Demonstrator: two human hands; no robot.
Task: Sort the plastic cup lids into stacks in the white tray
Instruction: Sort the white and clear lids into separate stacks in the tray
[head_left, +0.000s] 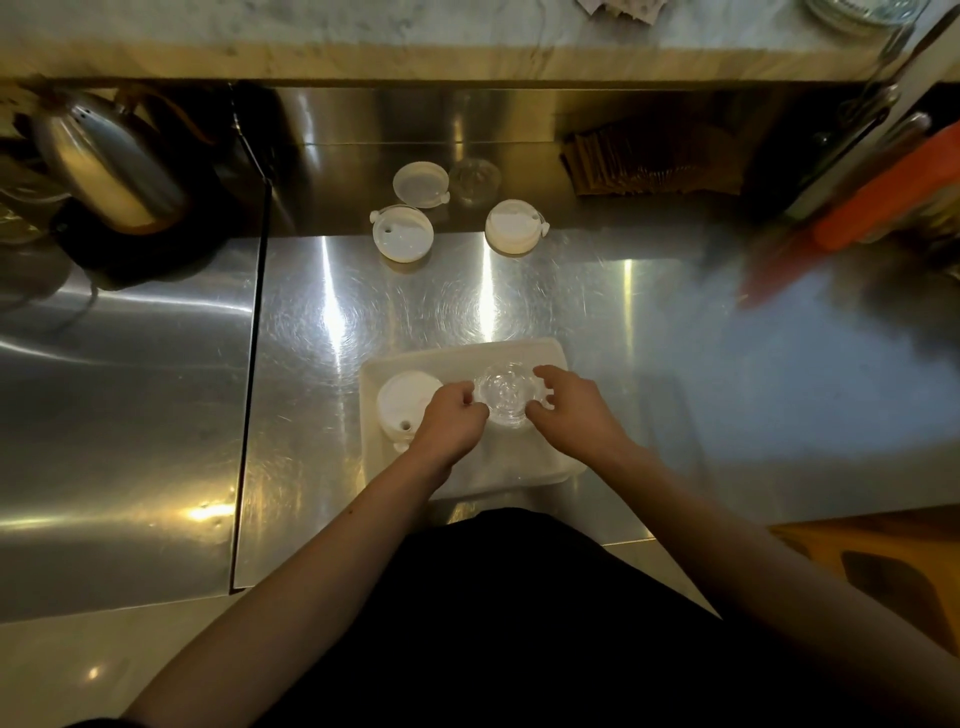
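Pinching clear lids (506, 397) beside the white stack (402, 400) in the tray (550, 351), left hand (452, 421) and right hand (571, 410) are seating them, four loose lids (402, 232) waiting upper-centre.

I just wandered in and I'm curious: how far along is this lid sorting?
Partly done. A white lid stack already sits in the white tray. The left hand and right hand pinch a clear lid stack beside it. Still out on the steel counter: three loose white lids and one loose clear lid.
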